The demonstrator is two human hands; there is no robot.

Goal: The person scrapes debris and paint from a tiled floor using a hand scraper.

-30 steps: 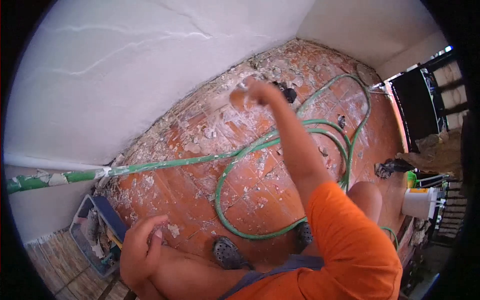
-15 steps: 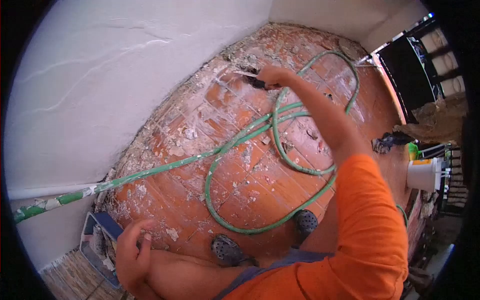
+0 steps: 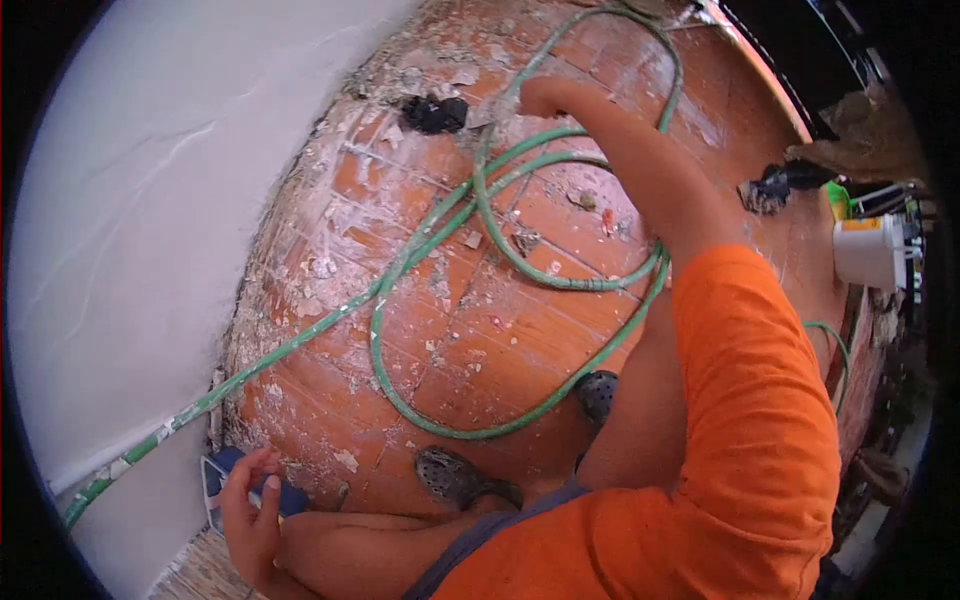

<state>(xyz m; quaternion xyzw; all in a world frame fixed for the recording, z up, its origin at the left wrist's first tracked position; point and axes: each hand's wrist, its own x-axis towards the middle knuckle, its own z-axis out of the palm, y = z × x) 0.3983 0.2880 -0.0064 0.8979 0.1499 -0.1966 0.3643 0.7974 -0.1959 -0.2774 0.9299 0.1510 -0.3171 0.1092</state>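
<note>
My right hand (image 3: 545, 97) is closed round what looks like a scraper (image 3: 488, 112); its flat grey blade points left and its handle is hidden in my fingers. Just left of the blade, a crumpled black piece (image 3: 435, 115) lies on the dirty tiles. Close to my knee, my left hand (image 3: 252, 510) is empty, with its fingers loosely bent and apart. Behind and beside it sits a blue and grey dustpan-like container (image 3: 292, 499), partly covered by the hand. A green hose (image 3: 400, 262) lies looped over the floor between my two hands.
Flakes and crumbs of debris cover the orange tiled floor (image 3: 455, 330), thickest along the white wall (image 3: 130, 200). My clogs (image 3: 450, 475) stand near the hose loop. A white bucket (image 3: 868, 250) and a dark bundle (image 3: 770, 188) are at the right.
My right hand has drawn right with the scraper, away from the black piece, which now shows more fully. The view has shifted, and my left hand stays near my knee.
</note>
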